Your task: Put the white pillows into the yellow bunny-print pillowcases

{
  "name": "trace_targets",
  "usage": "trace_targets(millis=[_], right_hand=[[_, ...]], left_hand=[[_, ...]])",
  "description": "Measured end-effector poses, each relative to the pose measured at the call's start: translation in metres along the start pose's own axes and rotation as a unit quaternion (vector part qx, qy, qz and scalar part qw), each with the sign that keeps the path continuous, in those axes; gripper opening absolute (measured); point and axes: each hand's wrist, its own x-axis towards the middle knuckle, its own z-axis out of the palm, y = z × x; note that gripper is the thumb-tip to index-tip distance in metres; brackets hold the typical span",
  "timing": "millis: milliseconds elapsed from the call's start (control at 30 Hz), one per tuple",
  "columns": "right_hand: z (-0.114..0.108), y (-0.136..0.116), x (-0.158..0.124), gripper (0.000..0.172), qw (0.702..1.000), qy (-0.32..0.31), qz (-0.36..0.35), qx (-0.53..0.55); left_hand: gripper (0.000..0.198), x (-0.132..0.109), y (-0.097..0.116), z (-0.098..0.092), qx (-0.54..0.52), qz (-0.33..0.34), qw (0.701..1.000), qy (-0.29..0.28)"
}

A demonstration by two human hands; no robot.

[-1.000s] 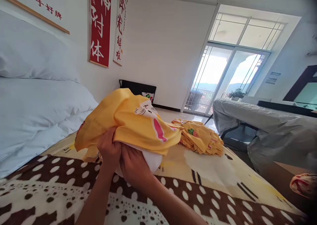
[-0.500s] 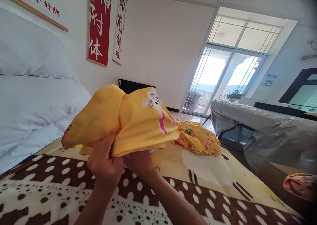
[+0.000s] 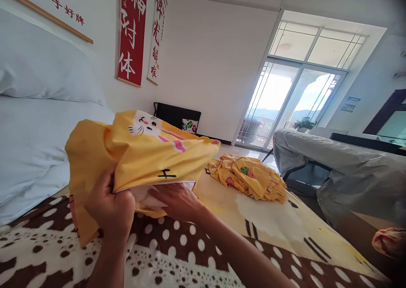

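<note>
A yellow pillowcase (image 3: 161,161) printed with a white rabbit face hangs bunched above the bed, its open edge facing me. My left hand (image 3: 111,203) is closed around that edge on the left, thumb on top. My right hand (image 3: 180,201) reaches into the opening from the right. Its fingers are stretched out against the white inside, and the thumb is hidden. Beyond, on the bed, lies a crumpled heap of yellow printed fabric (image 3: 250,176).
White pillows (image 3: 47,123) are stacked at the left. The brown and cream patterned blanket (image 3: 177,254) covers the bed. To the right stand plastic-covered furniture (image 3: 301,148) and a cardboard box (image 3: 355,233). A black object (image 3: 171,112) stands by the wall near the glass door (image 3: 285,102).
The pillowcase has dropped and shifted left, and its opening shows more of the white inside. My left hand has moved left, and my right hand has turned with its fingers in the opening.
</note>
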Motion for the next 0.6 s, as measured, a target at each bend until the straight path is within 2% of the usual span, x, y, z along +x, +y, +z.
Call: trace_targets(millis=[67,100,200,300,433,600], right_hand=[[0.004,0.01,-0.015,0.04,0.999,0.025,-0.024,-0.025],[0.006,0.017,-0.021,0.036,0.999,0.019,-0.004,-0.039],[0.01,0.038,-0.036,0.029,0.985,-0.075,0.144,-0.063],[0.009,0.054,-0.042,0.03,0.954,-0.143,0.256,-0.06],[0.01,0.061,-0.034,0.029,0.926,-0.128,0.348,-0.063],[0.024,0.077,-0.019,0.034,0.849,-0.11,0.514,-0.051]], left_hand=[[0.043,0.01,-0.006,-0.01,-0.028,-0.037,0.999,0.019],[0.043,0.012,-0.008,-0.013,-0.053,-0.053,0.997,0.022],[0.036,0.012,-0.008,-0.015,-0.112,-0.072,0.99,0.054],[0.027,0.004,0.005,-0.011,-0.089,-0.051,0.991,0.084],[0.019,-0.014,0.025,-0.01,-0.033,-0.027,0.999,0.022],[0.014,-0.031,0.032,-0.018,-0.012,0.058,0.998,-0.018]])
